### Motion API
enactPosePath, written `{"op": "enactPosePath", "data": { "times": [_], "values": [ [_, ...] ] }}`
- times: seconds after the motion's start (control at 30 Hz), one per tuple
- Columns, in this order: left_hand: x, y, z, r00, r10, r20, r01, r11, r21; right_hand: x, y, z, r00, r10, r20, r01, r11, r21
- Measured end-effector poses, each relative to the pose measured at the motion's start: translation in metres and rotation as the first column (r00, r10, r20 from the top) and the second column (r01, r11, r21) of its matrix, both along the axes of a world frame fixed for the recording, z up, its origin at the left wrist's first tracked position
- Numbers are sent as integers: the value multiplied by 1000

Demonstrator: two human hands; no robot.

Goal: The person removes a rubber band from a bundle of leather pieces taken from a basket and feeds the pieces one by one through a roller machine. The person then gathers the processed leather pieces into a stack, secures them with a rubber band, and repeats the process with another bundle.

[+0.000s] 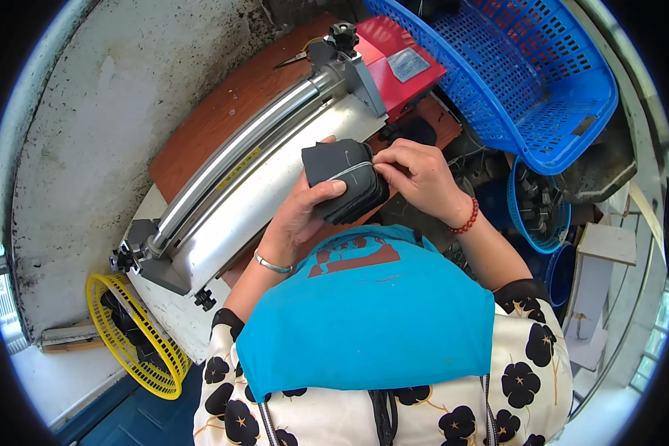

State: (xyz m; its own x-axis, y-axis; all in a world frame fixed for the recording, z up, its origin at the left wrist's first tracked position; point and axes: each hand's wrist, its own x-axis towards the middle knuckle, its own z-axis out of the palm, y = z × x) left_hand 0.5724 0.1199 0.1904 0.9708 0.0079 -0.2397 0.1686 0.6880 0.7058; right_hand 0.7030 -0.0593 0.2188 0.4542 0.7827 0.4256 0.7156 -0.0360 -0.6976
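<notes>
A stack of black flat pieces (342, 195), with a thin pale band around it, is held up in front of the blue apron. My left hand (305, 204) grips the stack from its left side, the thumb lying on top near the band. At the stack's right edge, my right hand (416, 175) pinches thumb and forefinger together at the band's end. Behind the stack stands a metal roller machine (253, 141) with a long shiny roller and a red housing.
A large blue basket (498, 97) is at the upper right, with a smaller blue basket (540, 204) of dark pieces below it. A yellow basket (99, 320) holding black pieces stands at the lower left. Beside it, a black knob (204, 299) sticks out from the machine.
</notes>
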Motion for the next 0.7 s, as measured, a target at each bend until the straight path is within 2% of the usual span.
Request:
{"op": "enactPosePath", "data": {
  "times": [0.07,0.2,0.27,0.4,0.47,0.7],
  "values": [
    [-2,0,0,1000,8,-13,-8,999,32,-6,1,0,999,-17,-51,17,1000,-7],
    [-8,-6,10,998,0,-69,-6,996,-86,-16,1,-1,997,-32,-75,36,998,59],
    [-13,-5,11,996,11,-90,-21,993,-114,-21,-2,5,911,-11,-412,45,996,74],
    [-17,-2,-5,983,-49,-175,17,983,-181,-25,-7,-3,887,18,-460,18,997,74],
    [-21,-2,-8,981,-59,-187,24,982,-186,-29,-11,-3,932,-8,-361,11,1000,5],
    [-26,-7,-1,990,-91,-111,78,990,-117,-39,-24,4,887,28,-461,-53,998,-42]
  ]
}}
